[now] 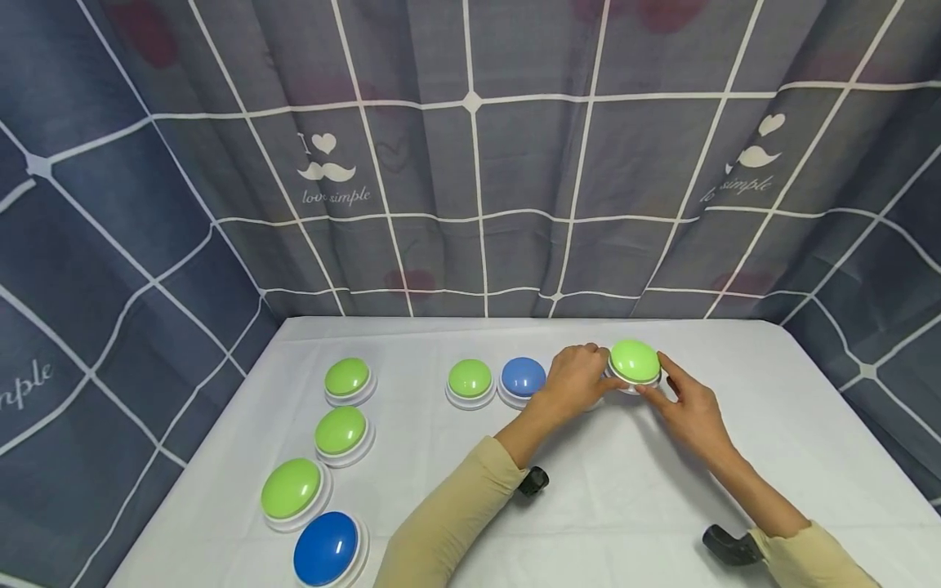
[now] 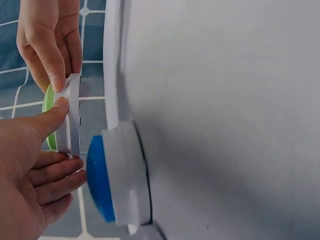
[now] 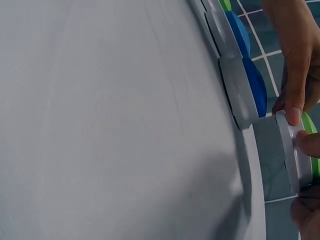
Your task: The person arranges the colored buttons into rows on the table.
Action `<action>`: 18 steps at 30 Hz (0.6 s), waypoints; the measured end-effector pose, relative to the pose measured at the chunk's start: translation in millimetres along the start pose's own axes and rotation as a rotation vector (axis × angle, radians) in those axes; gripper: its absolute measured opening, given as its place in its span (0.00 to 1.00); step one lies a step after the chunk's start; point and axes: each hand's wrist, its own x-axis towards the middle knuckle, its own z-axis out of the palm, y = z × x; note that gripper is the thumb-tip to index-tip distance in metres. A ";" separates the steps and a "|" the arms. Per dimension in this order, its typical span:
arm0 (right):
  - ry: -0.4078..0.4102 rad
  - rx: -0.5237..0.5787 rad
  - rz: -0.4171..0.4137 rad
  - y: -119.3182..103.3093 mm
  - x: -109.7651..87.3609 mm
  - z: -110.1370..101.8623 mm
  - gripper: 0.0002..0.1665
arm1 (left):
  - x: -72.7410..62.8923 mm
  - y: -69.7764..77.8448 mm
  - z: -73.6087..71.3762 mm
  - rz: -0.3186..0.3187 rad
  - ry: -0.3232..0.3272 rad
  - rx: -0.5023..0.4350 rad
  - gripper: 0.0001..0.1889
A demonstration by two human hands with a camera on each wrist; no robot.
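Pinching opposite edges, left hand [image 1: 575, 377] and right hand [image 1: 689, 408] hold a round, green-domed white plastic button [image 1: 635, 362] aloft, right of frame centre.

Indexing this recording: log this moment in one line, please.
left hand: holds green button | right hand: holds same button | state: lifted off white tabletop | nearby: blue button on tabletop

Held button [image 1: 635, 361] between left hand [image 1: 576, 377] and right hand [image 1: 689, 406] above table [image 1: 625, 498], button row [image 1: 470, 379] leftward, four-button column [image 1: 341, 430] farther left, curtain [image 1: 529, 159] behind.
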 end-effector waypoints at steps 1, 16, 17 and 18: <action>-0.004 -0.009 0.005 1.8 0.0 -0.1 0.40 | 0.9 1.3 1.5 0.002 -0.008 0.011 0.25; -0.124 -0.106 0.081 18.1 -2.1 7.9 0.41 | -1.0 7.3 17.1 0.073 -0.036 0.126 0.23; -0.126 -0.102 0.081 17.5 -2.2 7.8 0.41 | -1.0 7.8 17.2 0.072 -0.033 0.131 0.23; -0.125 -0.099 0.078 17.0 -2.2 7.6 0.41 | -0.8 8.4 17.3 0.070 -0.028 0.132 0.23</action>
